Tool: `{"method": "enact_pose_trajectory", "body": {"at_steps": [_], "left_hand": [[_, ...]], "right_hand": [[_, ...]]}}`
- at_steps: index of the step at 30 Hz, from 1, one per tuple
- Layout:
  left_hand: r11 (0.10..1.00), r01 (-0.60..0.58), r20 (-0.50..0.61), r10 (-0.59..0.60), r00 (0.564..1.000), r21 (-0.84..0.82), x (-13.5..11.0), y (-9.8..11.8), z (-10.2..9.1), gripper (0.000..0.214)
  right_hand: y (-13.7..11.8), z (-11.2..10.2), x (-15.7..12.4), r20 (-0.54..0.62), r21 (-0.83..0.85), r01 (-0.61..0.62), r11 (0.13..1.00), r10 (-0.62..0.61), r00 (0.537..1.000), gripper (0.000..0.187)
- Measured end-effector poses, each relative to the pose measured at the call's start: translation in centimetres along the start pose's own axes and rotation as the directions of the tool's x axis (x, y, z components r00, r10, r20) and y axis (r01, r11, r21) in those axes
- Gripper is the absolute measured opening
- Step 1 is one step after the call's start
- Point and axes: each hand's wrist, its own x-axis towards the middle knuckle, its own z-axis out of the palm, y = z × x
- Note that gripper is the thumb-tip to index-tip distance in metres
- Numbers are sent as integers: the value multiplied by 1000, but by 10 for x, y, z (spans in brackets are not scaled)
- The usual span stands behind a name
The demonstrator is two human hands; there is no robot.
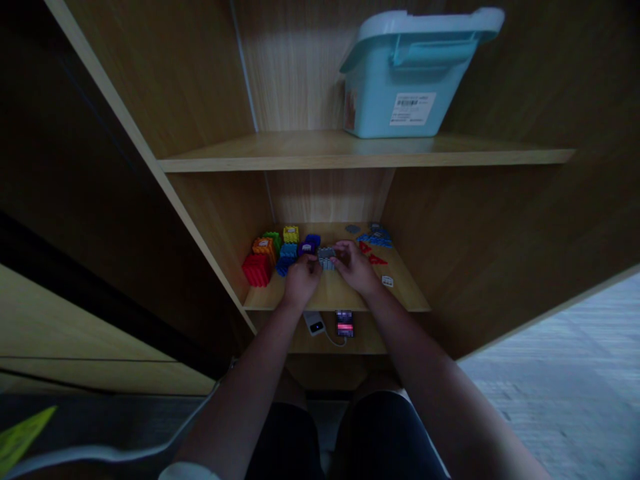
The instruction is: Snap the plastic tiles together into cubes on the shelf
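Both my hands reach into a low wooden shelf. My left hand and my right hand are closed together on a small grey block between them. Just behind and left of my left hand lie coloured ridged blocks: red, orange, green, yellow, light blue and dark blue. To the right of my right hand lie red triangular pieces, blue pieces and a small white piece.
A light blue lidded bin stands on the upper shelf. Below the lower shelf sit a white device and a small lit screen, joined by a cable. A cabinet door stands open at left. My knees are at the bottom.
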Motion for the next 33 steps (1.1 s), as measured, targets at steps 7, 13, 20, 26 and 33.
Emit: {"method": "enact_pose_trajectory", "body": {"at_steps": [7, 13, 20, 26, 33], "left_hand": [[1000, 7, 20, -7, 1000, -9, 1, -1, 0, 16], [1000, 12, 25, -12, 1000, 14, 0, 3, -2, 17], [1000, 9, 23, -10, 1000, 14, 1, 3, -1, 18], [999, 19, 58, -21, 998, 27, 2, 1, 2, 28], [997, 10, 108, -19, 994, 83, 3, 0, 3, 37]], "right_hand": [[-2, 0, 0, 24, -18, 8, 1000, -8, 1000, 37], [-3, 0, 0, 11, -24, 15, 1000, -15, 1000, 35], [-2, -1, -1, -1, -62, -2, 998, 2, 1000, 36], [1, -3, 1, -64, -135, -79, 988, 71, 995, 36], [2, -2, 1, -69, -148, -76, 986, 66, 995, 40]]}}
